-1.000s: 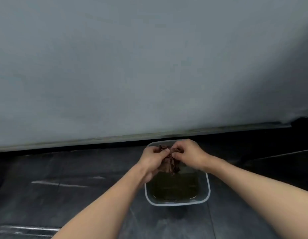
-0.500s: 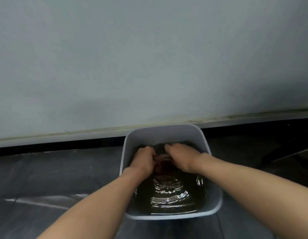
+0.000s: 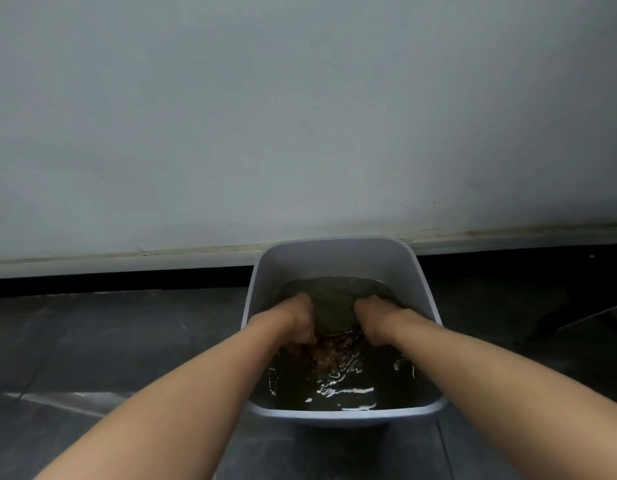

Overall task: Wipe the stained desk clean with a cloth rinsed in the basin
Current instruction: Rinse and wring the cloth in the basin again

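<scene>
Basin (image 3: 334,415) stands on the floor (image 3: 127,341), against the wall. Left hand (image 3: 295,323) and right hand (image 3: 376,320) are submerged, fingers curled round the brown cloth (image 3: 334,344) between them. Rinse: rub folds together under water, keep it low to limit splashing, then wring over the basin.

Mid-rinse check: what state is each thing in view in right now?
basin: upright, partly filled.
water: dark, rippling.
cloth: submerged between the hands.
left hand: dipped in, fingers curled on the cloth.
right hand: dipped in, fingers curled, apparently on the cloth.
</scene>
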`<state>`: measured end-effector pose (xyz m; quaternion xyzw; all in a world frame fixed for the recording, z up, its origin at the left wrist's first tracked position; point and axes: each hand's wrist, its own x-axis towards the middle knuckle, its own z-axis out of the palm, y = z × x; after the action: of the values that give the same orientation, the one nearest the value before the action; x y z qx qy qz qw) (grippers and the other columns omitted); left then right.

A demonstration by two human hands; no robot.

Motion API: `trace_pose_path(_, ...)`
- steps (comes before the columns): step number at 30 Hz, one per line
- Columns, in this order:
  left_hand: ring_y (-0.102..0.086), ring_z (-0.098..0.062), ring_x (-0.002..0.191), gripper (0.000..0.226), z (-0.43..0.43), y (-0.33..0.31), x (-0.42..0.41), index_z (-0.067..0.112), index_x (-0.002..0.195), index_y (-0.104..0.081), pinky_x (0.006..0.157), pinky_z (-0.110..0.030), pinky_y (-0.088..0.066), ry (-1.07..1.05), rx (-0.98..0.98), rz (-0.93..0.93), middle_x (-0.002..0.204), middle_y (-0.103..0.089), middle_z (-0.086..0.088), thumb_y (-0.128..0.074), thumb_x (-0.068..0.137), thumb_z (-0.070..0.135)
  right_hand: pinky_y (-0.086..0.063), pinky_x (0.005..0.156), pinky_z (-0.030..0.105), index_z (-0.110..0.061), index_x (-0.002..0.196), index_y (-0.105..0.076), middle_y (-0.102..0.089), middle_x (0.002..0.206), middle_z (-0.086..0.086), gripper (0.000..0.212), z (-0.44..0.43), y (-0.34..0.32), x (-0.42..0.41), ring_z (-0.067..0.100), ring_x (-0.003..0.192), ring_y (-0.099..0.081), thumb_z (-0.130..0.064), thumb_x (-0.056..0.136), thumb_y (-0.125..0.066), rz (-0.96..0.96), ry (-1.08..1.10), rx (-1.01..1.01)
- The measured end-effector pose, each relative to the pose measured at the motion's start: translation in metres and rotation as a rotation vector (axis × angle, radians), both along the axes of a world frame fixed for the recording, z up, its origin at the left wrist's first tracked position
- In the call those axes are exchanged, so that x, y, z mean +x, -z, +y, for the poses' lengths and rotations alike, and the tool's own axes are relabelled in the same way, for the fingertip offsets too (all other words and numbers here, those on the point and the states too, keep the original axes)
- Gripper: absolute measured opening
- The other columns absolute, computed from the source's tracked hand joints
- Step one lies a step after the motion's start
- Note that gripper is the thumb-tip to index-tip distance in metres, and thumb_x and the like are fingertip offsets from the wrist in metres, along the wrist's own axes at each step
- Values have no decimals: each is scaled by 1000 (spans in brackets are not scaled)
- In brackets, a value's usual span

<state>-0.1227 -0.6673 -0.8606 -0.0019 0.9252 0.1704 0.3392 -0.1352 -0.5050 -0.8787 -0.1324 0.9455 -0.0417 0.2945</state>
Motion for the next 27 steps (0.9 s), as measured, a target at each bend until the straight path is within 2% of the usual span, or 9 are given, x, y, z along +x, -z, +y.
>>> trace_pose_path(4,-58,-33,117,34,12,-9,4,7,125,-56,97,-38,-48,143,-163,195,127,-58,-17,-52,93,-3,-53,88,33,-6,117,-63,-65,120,14,22,-4,1,-11,27,103,-63,-7,96,-56,-19,288,-220)
trace_pose_path(6,-59,-33,117,31,14,-4,5,5,124,-58,98,-37,-47,177,-193,223,126,-60,-18,-50,94,-2,-55,87,35,-7,111,-64,-66,111,12,17,-8,1,-11,25,99,-64,-11,98,-56,-58,457,-358)
trace_pose_path(10,-63,-27,101,21,5,-7,-5,14,110,-62,89,-35,-53,7,-12,57,114,-66,-11,-63,90,8,-59,86,43,-11,106,-63,-68,105,12,13,-13,1,-6,28,95,-66,-17,98,-55,-122,757,-687)
trace_pose_path(13,-61,-22,73,18,1,-21,-16,9,104,-65,62,-29,-51,-199,249,-133,83,-66,-8,-68,87,12,-60,80,41,-15,101,-64,-70,100,10,11,-18,-4,-5,28,94,-67,-20,93,-59,-84,847,-862)
trace_pose_path(15,-57,-22,66,12,1,-20,-22,6,95,-68,58,-26,-45,-296,341,-34,73,-62,-9,-68,88,16,-53,75,33,-17,84,-65,-68,86,5,8,-19,-11,-8,25,90,-66,-19,90,-60,27,854,-921)
trace_pose_path(17,-54,-19,64,12,0,-13,-24,3,84,-69,58,-25,-42,-314,400,184,68,-60,-7,-68,91,13,-46,71,30,-17,72,-63,-65,75,3,17,-15,-17,-9,25,85,-64,-20,89,-61,147,811,-882)
trace_pose_path(19,-49,-11,58,22,0,-12,-25,4,73,-68,55,-22,-39,-273,466,339,62,-58,-1,-67,93,12,-48,72,30,-14,79,-66,-68,82,4,16,-8,-23,-8,26,87,-66,-24,90,-63,265,685,-731)
trace_pose_path(23,-56,-12,63,22,-5,-25,-32,-1,82,-76,66,-28,-48,-155,507,409,72,-69,-4,-65,95,13,-48,79,37,-12,94,-57,-65,104,13,5,5,-33,-2,32,100,-63,-8,95,-53,347,429,-468)
trace_pose_path(27,-70,-14,82,17,-5,-30,-31,11,89,-78,79,-30,-55,-94,447,518,86,-76,-1,-63,96,11,-46,82,37,-15,95,-51,-60,109,13,24,11,-39,-3,32,105,-58,8,90,-47,351,392,-440)
